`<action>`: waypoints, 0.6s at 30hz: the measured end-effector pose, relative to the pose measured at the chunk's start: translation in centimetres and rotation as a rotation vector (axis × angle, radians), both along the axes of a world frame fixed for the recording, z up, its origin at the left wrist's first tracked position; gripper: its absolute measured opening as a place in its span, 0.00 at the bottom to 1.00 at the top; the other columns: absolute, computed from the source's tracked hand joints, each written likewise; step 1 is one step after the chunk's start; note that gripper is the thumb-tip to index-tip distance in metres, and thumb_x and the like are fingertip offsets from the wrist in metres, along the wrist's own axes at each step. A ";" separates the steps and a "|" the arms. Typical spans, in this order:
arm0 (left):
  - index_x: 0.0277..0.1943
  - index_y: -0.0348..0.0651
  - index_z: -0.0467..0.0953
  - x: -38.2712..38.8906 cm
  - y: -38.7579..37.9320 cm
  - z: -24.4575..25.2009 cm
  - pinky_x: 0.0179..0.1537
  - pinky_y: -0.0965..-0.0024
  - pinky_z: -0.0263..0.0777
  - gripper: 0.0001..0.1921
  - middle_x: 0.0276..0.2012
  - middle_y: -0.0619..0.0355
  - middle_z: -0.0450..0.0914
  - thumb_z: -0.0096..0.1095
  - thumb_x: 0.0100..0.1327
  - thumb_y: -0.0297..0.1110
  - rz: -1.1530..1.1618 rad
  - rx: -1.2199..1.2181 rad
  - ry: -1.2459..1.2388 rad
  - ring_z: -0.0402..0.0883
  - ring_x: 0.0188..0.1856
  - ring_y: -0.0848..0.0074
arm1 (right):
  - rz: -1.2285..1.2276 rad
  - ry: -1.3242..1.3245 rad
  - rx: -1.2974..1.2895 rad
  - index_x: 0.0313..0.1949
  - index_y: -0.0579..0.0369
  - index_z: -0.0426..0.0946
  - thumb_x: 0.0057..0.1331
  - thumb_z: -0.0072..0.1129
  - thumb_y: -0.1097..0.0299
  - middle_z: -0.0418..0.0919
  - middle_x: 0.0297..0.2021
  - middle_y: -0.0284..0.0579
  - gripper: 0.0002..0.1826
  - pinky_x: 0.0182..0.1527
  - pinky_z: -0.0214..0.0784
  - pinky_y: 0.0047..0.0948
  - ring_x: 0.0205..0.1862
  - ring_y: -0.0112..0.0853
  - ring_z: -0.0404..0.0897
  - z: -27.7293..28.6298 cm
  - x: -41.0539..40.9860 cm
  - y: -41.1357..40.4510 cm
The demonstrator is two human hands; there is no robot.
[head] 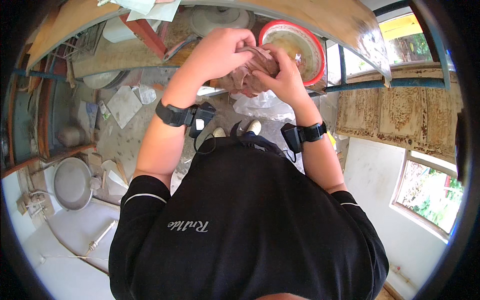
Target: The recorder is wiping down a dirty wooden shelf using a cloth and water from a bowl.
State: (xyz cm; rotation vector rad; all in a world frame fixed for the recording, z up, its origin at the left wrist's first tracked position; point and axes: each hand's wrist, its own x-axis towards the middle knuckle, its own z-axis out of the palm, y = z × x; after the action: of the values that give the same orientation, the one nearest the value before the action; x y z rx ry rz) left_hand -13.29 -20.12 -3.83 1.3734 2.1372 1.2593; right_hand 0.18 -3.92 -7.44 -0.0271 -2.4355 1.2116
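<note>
A crumpled brown cloth (247, 77) hangs bunched between my two hands. My left hand (225, 52) pinches its upper part from the left, fingers bent over the folds. From the right, my right hand (283, 75) grips the same cloth between thumb and fingers. Just beyond my right hand is a red-rimmed basin (321, 56) with a patterned inner wall, holding cloudy liquid with something yellowish in it. The undersides of the folds and some fingertips are hidden.
Behind the hands stands a wooden bench (123, 56), with a round metal lid (221, 18) on it. A clear plastic bag (264, 107) lies below the cloth. Sheets and scraps (125, 107) litter the floor at left. A wooden board edge (318, 17) crosses above the basin.
</note>
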 end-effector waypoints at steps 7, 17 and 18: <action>0.43 0.40 0.83 -1.4 -2.7 1.0 0.27 0.74 0.64 0.10 0.21 0.62 0.74 0.66 0.58 0.28 0.181 0.107 0.148 0.69 0.23 0.81 | -0.106 -0.154 0.221 0.40 0.61 0.76 0.56 0.68 0.67 0.78 0.27 0.51 0.16 0.36 0.71 0.35 0.31 0.40 0.79 -5.5 0.7 4.1; 0.45 0.37 0.80 -1.9 -4.9 1.9 0.35 0.74 0.71 0.10 0.28 0.58 0.80 0.64 0.59 0.26 0.278 0.211 0.151 0.75 0.30 0.80 | -0.210 -0.388 0.261 0.43 0.61 0.77 0.57 0.64 0.70 0.81 0.33 0.55 0.15 0.40 0.71 0.38 0.35 0.45 0.81 -2.4 4.1 9.6; 0.45 0.37 0.80 -1.8 -4.9 2.1 0.32 0.73 0.71 0.10 0.27 0.57 0.80 0.65 0.59 0.26 0.276 0.260 0.099 0.75 0.28 0.78 | -0.218 -0.356 0.283 0.44 0.62 0.77 0.57 0.64 0.71 0.81 0.34 0.55 0.15 0.41 0.71 0.38 0.36 0.46 0.80 -1.5 4.6 10.4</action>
State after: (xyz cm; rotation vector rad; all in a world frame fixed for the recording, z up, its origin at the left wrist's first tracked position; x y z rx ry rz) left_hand -15.11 -24.98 -1.73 1.2916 2.3612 1.6561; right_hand 4.79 6.47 -8.97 -0.4485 -2.7980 0.8140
